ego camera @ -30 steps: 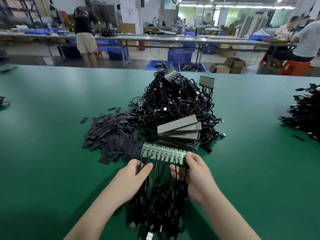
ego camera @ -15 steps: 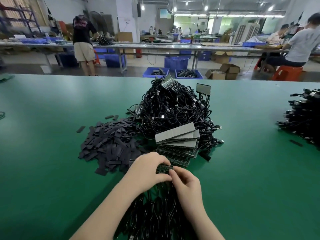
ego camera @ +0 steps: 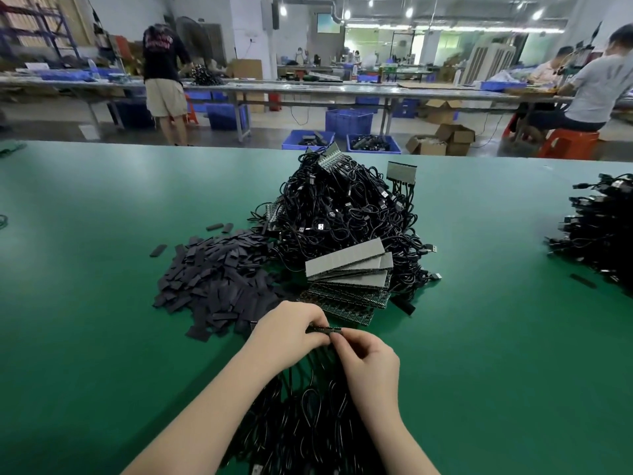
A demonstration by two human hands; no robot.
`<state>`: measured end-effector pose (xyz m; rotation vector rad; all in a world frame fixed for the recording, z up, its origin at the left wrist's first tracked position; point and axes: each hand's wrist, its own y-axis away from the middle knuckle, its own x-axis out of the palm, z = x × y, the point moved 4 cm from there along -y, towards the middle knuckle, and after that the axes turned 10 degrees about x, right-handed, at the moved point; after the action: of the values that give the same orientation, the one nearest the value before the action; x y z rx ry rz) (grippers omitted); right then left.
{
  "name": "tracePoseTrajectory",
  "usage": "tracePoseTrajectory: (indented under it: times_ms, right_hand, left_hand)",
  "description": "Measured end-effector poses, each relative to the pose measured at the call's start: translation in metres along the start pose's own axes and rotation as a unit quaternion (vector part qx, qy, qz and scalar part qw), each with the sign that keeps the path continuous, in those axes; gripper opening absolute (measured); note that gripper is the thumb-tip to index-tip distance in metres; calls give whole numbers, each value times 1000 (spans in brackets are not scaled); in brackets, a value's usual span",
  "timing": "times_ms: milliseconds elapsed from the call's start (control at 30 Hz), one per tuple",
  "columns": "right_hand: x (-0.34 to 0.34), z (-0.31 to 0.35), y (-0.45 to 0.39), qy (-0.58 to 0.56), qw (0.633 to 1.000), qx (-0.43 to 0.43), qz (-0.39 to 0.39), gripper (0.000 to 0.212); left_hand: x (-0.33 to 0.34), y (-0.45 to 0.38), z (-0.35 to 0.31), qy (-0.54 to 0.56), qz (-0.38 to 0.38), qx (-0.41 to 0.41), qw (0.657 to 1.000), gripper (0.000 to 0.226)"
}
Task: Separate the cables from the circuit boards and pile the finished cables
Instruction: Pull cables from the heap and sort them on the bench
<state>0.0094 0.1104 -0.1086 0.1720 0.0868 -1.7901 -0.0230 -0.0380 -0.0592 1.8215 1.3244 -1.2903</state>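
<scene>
Green table (ego camera: 102,303) fills the view under both hands, and straight beyond them rises the big tangle of black cables (ego camera: 346,214), a few boards poking out of its top. Far off to the right of the right hand sits a second cable pile (ego camera: 599,231) at the table's edge. Beyond the left hand and a little to its left spreads a heap of flat dark strips (ego camera: 219,275). Just past the fingertips, between hands and tangle, lies a fanned stack of circuit boards (ego camera: 349,272), grey faces up top, green edges below. Under the wrists and running toward the person hangs a bunch of looped black cables (ego camera: 308,416), all leading up to 1 narrow board (ego camera: 323,329) held edge-on between the 2 hands. The left hand (ego camera: 291,329) curls its fingers over the board's left end and grips it. The right hand (ego camera: 368,358) pinches at the board's right end with thumb and forefinger, the other fingers folded in; whether it has the board itself or a cable plug there, I cannot tell
</scene>
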Motion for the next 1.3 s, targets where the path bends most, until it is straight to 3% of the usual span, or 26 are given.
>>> tracePoseTrajectory:
  times_ms: [300, 600, 867, 1067, 1300]
  right_hand:
    - [-7, 3, -17, 60, 998, 2, 13, 25]
    - [-7, 5, -22, 115, 993, 0, 32, 13]
    - [-6, 5, -13, 126, 992, -25, -8, 28]
    - [-9, 3, -12, 109, 994, -15, -4, 21]
    - [-17, -3, -13, -16, 999, 7, -33, 12]
  left_hand:
    - [15, -1, -2, -7, -69, -16, 997, 18]
    - [15, -4, -2, -24, -42, 2, 999, 22]
    - [15, -1, -10, -33, -78, -15, 996, 16]
    - [15, -1, -12, -48, -72, -14, 996, 17]
    - [-35, 32, 14, 5, -64, -43, 997, 12]
